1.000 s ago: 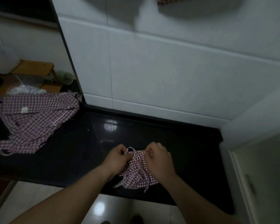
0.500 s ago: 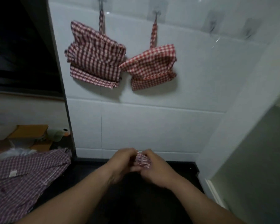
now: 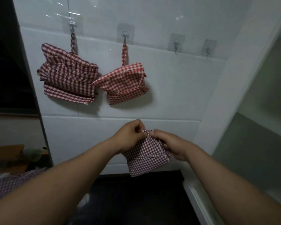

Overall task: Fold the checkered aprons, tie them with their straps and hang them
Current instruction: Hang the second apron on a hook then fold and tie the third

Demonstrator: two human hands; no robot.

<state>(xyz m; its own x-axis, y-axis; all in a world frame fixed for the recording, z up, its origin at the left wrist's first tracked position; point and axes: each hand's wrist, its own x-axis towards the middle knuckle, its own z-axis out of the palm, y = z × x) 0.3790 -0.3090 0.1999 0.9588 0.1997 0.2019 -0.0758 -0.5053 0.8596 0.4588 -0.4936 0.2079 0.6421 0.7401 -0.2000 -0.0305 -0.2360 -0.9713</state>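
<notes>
A folded, small-checked apron bundle (image 3: 147, 157) hangs in the air in front of the white tiled wall, above the black counter (image 3: 136, 197). My left hand (image 3: 129, 135) and my right hand (image 3: 169, 144) both pinch its strap at the top, fingertips almost touching. Two tied apron bundles hang on wall hooks higher up: a dark red one (image 3: 68, 78) on the left and a brighter red one (image 3: 125, 83) beside it. Another checkered apron (image 3: 5, 184) lies spread on the counter at the far left, partly hidden by my left forearm.
Two bare hooks (image 3: 176, 44) (image 3: 208, 49) are fixed on the wall right of the hung bundles. A white wall corner and a greenish door (image 3: 258, 111) close off the right side. A wooden stool and clutter (image 3: 11, 156) stand at the left.
Both hands have lifted the folded bundle off the counter up in front of the wall. My view has tilted upward, bringing the hooks and hung bundles into sight.
</notes>
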